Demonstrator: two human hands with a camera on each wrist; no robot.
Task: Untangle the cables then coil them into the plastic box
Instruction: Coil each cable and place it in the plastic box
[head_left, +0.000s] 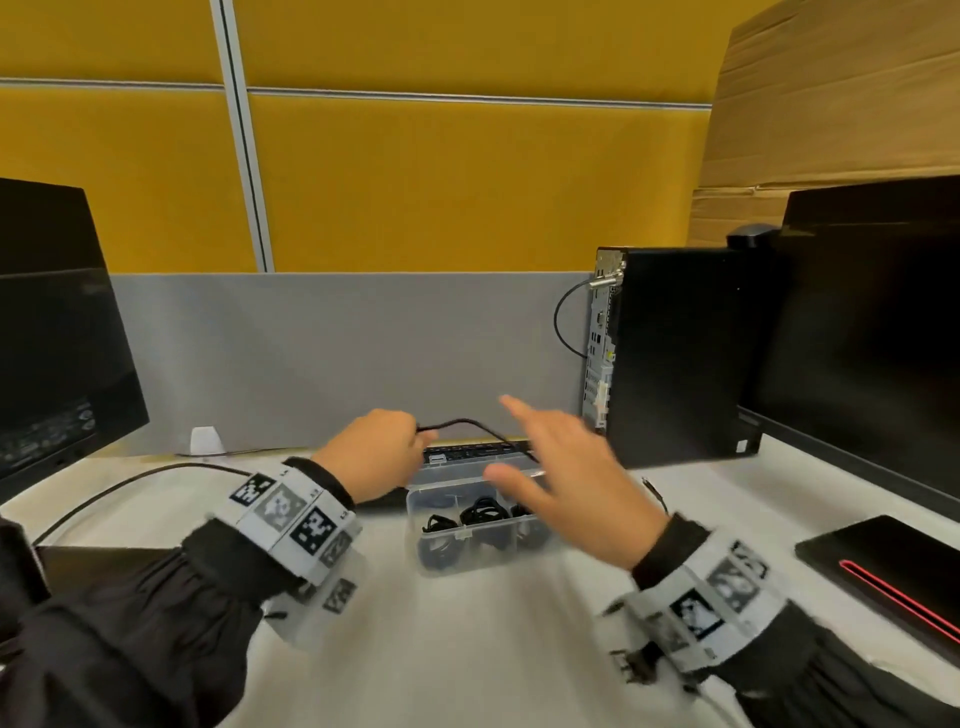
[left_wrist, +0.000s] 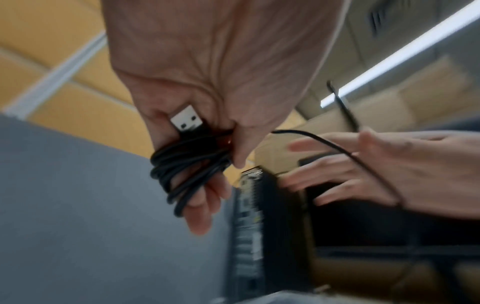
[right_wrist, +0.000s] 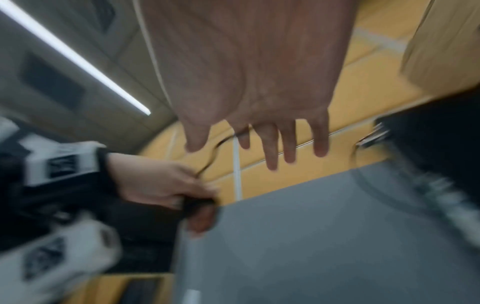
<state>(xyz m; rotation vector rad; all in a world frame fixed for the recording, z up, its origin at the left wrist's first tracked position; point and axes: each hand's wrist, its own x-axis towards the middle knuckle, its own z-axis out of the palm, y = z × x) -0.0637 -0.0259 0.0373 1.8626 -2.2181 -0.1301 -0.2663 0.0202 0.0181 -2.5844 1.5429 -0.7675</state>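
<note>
A black USB cable (left_wrist: 182, 168) is wound in several loops round the fingers of my left hand (head_left: 374, 452), its silver plug (left_wrist: 186, 119) lying against the palm. The thumb pinches the loops. A free strand (head_left: 467, 423) arcs from that hand rightward, passing under my right hand (head_left: 561, 478), which hovers with fingers spread and straight. In the left wrist view the strand (left_wrist: 363, 164) crosses in front of the right palm. Below both hands sits a clear plastic box (head_left: 467, 540) on the white desk, with black coiled cables (head_left: 480, 512) in its compartments.
A black desktop tower (head_left: 680, 353) stands right of the box, a monitor (head_left: 872, 332) beyond it, another monitor (head_left: 52, 332) at far left. A black dock (head_left: 467, 453) lies behind the box. A black-and-red pad (head_left: 893, 571) lies at right. A grey partition (head_left: 337, 353) backs the desk.
</note>
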